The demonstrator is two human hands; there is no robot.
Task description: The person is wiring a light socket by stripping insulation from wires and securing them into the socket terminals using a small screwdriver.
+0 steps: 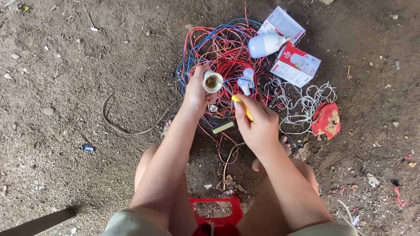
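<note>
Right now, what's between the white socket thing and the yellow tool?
In the head view, the tool's thin metal shaft bridges the socket in the left hand and the yellow handle in the right hand, over tangled red wires.

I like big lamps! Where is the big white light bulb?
The big white light bulb lies on the dirt at the top of the head view, right of the red and blue wires, touching two bulb boxes.

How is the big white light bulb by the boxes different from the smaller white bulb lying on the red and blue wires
The big white light bulb is clearly larger than the smaller white bulb. The big one lies on its side against the red and white cardboard boxes, at the edge of the tangled red and blue wires; the smaller one sits in the tangle, just beyond the right hand. Both have white domes and lie untouched.
</note>
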